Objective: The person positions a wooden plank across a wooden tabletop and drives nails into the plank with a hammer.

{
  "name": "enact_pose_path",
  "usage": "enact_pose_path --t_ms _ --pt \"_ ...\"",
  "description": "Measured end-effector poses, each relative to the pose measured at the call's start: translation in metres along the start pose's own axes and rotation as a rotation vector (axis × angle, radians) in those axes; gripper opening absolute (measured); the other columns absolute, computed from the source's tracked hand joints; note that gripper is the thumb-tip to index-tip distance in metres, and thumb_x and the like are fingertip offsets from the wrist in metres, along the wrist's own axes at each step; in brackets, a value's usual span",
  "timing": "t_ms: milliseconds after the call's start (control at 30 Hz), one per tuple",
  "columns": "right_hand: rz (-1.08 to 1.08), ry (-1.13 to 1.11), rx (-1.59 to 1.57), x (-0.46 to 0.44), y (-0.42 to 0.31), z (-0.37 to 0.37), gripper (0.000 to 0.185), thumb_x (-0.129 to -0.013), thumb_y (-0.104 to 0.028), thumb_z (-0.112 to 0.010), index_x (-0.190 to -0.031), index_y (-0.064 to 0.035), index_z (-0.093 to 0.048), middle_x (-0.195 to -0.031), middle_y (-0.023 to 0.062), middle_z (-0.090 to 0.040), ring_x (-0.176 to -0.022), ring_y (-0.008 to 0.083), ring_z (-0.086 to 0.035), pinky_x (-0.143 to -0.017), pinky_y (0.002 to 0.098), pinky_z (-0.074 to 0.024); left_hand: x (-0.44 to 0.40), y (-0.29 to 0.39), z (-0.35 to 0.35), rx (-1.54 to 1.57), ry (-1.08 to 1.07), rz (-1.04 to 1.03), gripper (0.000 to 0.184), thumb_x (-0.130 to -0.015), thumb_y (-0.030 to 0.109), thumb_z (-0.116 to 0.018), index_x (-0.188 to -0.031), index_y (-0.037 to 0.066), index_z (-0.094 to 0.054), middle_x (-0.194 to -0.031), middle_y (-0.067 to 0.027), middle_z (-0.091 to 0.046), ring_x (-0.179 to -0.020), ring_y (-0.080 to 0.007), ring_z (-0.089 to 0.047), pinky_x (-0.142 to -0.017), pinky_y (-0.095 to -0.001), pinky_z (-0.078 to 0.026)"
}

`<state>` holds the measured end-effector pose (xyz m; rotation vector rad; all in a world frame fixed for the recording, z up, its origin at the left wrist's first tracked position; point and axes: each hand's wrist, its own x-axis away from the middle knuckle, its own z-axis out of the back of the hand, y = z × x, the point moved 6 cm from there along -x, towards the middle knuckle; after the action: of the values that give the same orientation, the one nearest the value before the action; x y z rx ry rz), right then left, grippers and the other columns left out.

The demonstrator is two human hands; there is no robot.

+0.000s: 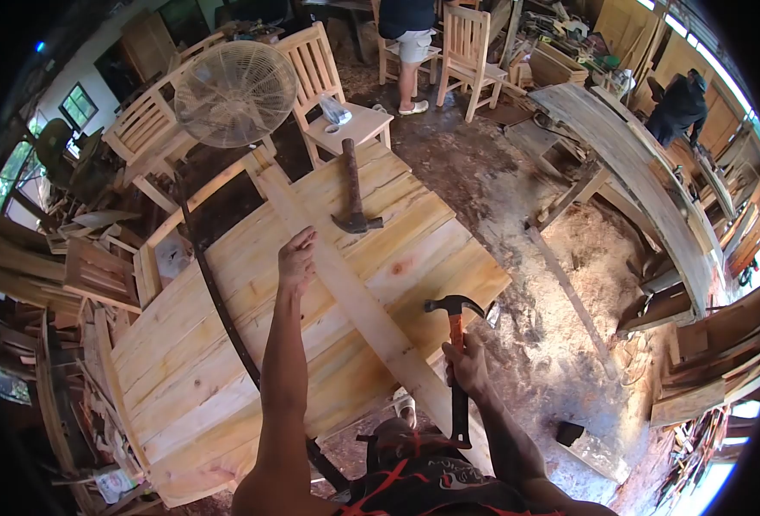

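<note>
My right hand grips a claw hammer by its orange and black handle, head up, near the right edge of a panel of joined wooden boards. Over the panel, my left hand is closed with its fingertips pinched together; whatever they hold, if anything, is too small to make out. Beneath and beside that hand, a long flat wooden strip runs diagonally across the boards. A second hammer, with a worn dark handle, lies on the panel beyond my left hand.
A long dark bar crosses the panel to my left. Behind it stand a large fan and a wooden chair. A long workbench stands right, with a person beyond. Another person stands near chairs.
</note>
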<state>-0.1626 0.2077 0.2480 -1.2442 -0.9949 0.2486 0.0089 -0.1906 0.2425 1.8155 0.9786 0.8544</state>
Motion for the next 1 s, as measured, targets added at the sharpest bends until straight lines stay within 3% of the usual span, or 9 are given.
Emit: enact_pose_path --t_ms 100,167,200,233,333,433,467,633,1000 --pt "0.045 0.009 0.072 0.000 -0.010 -0.008 0.020 -0.092 -0.018 -0.063 -0.092 -0.0032 -0.050 -0.060 0.0024 -0.050 -0.039 0.0133 -0.050 -0.035 0.0294 -0.0419 -0.033 -0.009 0.007 -0.295 0.080 -0.145 0.023 -0.090 0.012 -0.069 -0.110 0.001 -0.072 -0.089 -0.0035 -0.070 -0.059 -0.0043 -0.051 -0.050 -0.0205 -0.040" --pt "0.118 -0.001 0.175 -0.002 -0.031 -0.018 0.024 -0.092 -0.018 -0.062 -0.103 -0.0002 -0.052 -0.062 0.0037 -0.053 -0.041 0.0131 -0.052 -0.037 0.0297 -0.0429 -0.051 -0.006 0.009 -0.454 0.110 -0.275 0.020 -0.088 0.013 -0.071 -0.104 0.001 -0.074 -0.086 -0.0042 -0.071 -0.066 -0.0070 -0.057 -0.057 -0.0228 -0.045" --pt "0.135 -0.022 0.234 -0.005 -0.037 -0.024 0.037 -0.092 -0.017 -0.061 -0.122 0.0019 -0.050 -0.066 0.0051 -0.056 -0.046 0.0130 -0.055 -0.041 0.0298 -0.0446 -0.057 0.000 0.003 -0.614 0.088 -0.372 0.018 -0.087 0.012 -0.071 -0.101 0.001 -0.074 -0.087 -0.0057 -0.071 -0.070 -0.0110 -0.060 -0.064 -0.0256 -0.047" --pt "0.138 -0.022 0.240 -0.006 -0.046 -0.031 0.037 -0.092 -0.017 -0.061 -0.122 0.0019 -0.050 -0.066 0.0051 -0.056 -0.046 0.0130 -0.055 -0.041 0.0298 -0.0446 -0.062 0.003 -0.001 -0.775 0.064 -0.470 0.016 -0.085 0.012 -0.071 -0.098 0.002 -0.075 -0.088 -0.0073 -0.072 -0.074 -0.0151 -0.064 -0.071 -0.0285 -0.050" --pt "0.259 -0.157 0.236 -0.009 -0.080 -0.062 0.053 -0.096 -0.017 -0.057 -0.142 -0.0002 -0.038 -0.077 0.0080 -0.060 -0.057 0.0149 -0.059 -0.051 0.0317 -0.0496 -0.084 -0.007 0.001 -1.006 -0.012 -0.449 0.014 -0.083 0.011 -0.070 -0.095 0.004 -0.074 -0.091 -0.0104 -0.072 -0.079 -0.0218 -0.068 -0.075 -0.0321 -0.052" --pt "0.292 -0.273 0.184 -0.014 -0.115 -0.088 0.056 -0.096 -0.016 -0.058 -0.146 -0.0020 -0.036 -0.079 0.0078 -0.060 -0.058 0.0146 -0.058 -0.052 0.0314 -0.0490 -0.084 -0.008 0.002 -1.079 0.004 -0.552 0.014 -0.082 0.011 -0.070 -0.093 0.005 -0.074 -0.095 -0.0117 -0.072 -0.085 -0.0266 -0.069 -0.080 -0.0334 -0.053" --pt "0.452 -0.272 0.230 -0.019 -0.127 -0.096 0.057 -0.097 -0.016 -0.058 -0.148 -0.0035 -0.035 -0.076 0.0071 -0.059 -0.058 0.0141 -0.056 -0.054 0.0307 -0.0474 -0.085 -0.010 0.003 -1.078 0.005 -0.554 0.014 -0.082 0.011 -0.070 -0.093 0.005 -0.074 -0.095 -0.0117 -0.072 -0.085 -0.0266 -0.069 -0.080 -0.0334 -0.053" --pt "0.467 -0.307 0.297 -0.040 -0.156 -0.134 0.046 -0.100 -0.020 -0.056 -0.141 -0.0028 -0.043 -0.071 0.0067 -0.057 -0.059 0.0136 -0.053 -0.055 0.0314 -0.0443 -0.088 -0.013 0.007 -1.070 -0.054 -0.516 0.015 -0.082 0.011 -0.070 -0.093 0.003 -0.074 -0.097 -0.0134 -0.072 -0.089 -0.0264 -0.070 -0.081 -0.0334 -0.053" --pt "0.478 -0.269 0.024 -0.110 -0.125 -0.214 0.039 -0.107 -0.040 -0.038 -0.119 -0.0048 -0.052 -0.069 -0.0003 -0.048 -0.045 0.0065 -0.045 -0.039 0.0238 -0.0374 -0.087 0.000 0.005 -0.952 -0.167 -0.429 0.020 -0.079 0.011 -0.071 -0.094 -0.002 -0.072 -0.089 -0.0141 -0.073 -0.084 -0.0213 -0.071 -0.079 -0.0320 -0.054"
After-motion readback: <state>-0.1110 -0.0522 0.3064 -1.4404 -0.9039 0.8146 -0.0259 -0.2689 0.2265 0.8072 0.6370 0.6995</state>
